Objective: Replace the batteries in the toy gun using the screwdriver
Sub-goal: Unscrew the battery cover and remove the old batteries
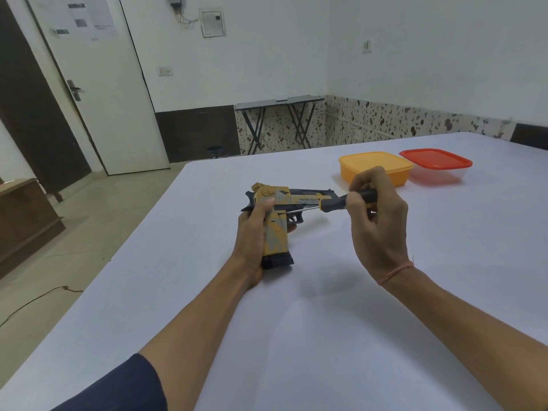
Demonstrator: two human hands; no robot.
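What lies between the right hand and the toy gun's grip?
Head view: only the screwdriver, gripped by the right hand, its shaft reaching the grip of the toy gun.

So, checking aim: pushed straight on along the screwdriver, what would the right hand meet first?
The toy gun, beside the thumb of the left hand; the screwdriver tip seems to touch it, depth unclear.

Even, soft indoor light; faint shadows under forearms; sharp focus; wide-angle bending at edges.
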